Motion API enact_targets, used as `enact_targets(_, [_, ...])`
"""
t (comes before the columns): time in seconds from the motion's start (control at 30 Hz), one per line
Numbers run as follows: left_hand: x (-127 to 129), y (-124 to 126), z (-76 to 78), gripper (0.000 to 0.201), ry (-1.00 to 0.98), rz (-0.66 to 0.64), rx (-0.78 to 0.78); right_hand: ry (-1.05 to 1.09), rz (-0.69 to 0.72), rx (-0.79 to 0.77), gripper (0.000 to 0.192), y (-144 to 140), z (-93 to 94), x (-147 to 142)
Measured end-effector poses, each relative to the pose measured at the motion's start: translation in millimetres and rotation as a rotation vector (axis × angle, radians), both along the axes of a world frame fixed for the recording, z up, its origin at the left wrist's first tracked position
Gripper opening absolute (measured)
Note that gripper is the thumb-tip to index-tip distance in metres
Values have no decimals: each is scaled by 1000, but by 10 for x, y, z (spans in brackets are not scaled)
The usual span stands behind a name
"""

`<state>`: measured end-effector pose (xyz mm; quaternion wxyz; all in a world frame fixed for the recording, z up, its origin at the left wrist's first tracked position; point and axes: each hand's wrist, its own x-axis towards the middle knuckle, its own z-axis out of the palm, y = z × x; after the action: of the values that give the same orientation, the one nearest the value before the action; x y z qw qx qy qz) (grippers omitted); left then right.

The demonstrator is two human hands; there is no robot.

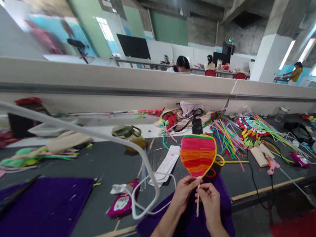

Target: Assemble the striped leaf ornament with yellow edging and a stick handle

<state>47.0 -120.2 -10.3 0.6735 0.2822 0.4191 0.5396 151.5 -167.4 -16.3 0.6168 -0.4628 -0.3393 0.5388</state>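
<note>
Craft piece (pixel 198 152) beyond left hand (pixel 184 191) and right hand (pixel 209 199), at bench (pixel 100 161) front. Paper (pixel 167 165) left of piece; jar (pixel 132 140) farther left, back. Phone (pixel 197 126) behind piece. Pipe cleaners (pixel 228 138) right, back; glue gun (pixel 272 166) farther right. Partition (pixel 123 78) behind bench.

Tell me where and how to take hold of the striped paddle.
Probably best pinched at the stick's lower end, from the near side: it is thin and juts toward the camera, past the left hand and right hand, while the striped head is broad.
</note>
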Motion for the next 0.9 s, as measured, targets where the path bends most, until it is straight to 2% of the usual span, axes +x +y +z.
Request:
enact_targets(0.13, [-31,11,1,28,-9,16,14,-99,-2,101,27,76,-44,-2])
enact_targets(0.33, [25,4,-26,30,-80,70,-8,-183,-60,116,26,131,-48,-1])
enact_targets(0.57, [40,50,-63,33,-154,116,-60,-120,-99,71,23,167,-57,-98])
enact_targets(0.77, [72,31,-99,33,-192,105,-75,-169,-134,70,24,179,-25,-117])
enact_targets(0.9, [57,27,-78,33,-220,83,-87,-134,-97,78,26,133,-4,-102])
